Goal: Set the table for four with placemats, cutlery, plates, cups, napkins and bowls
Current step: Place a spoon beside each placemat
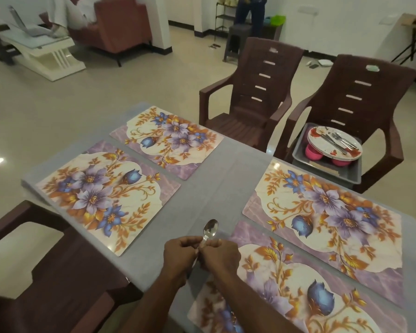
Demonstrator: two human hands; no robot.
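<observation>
Holding a spoon [209,230] by its handle, both hands [202,257] were curled round the cutlery above the worktop [226,179], just beside the nearest placemat [298,292]. I judged the bundle could slip and clatter, since left hand [179,254] and right hand [222,257] crowded one narrow grip. The plates [334,144] perched on pink cups [314,152] in a grey tub [327,173] looked liable to tip. I could read no writing anywhere.

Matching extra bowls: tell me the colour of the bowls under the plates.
Bright pink. The bowls sit under the plates in the grey tub, seen in the head view.
</observation>
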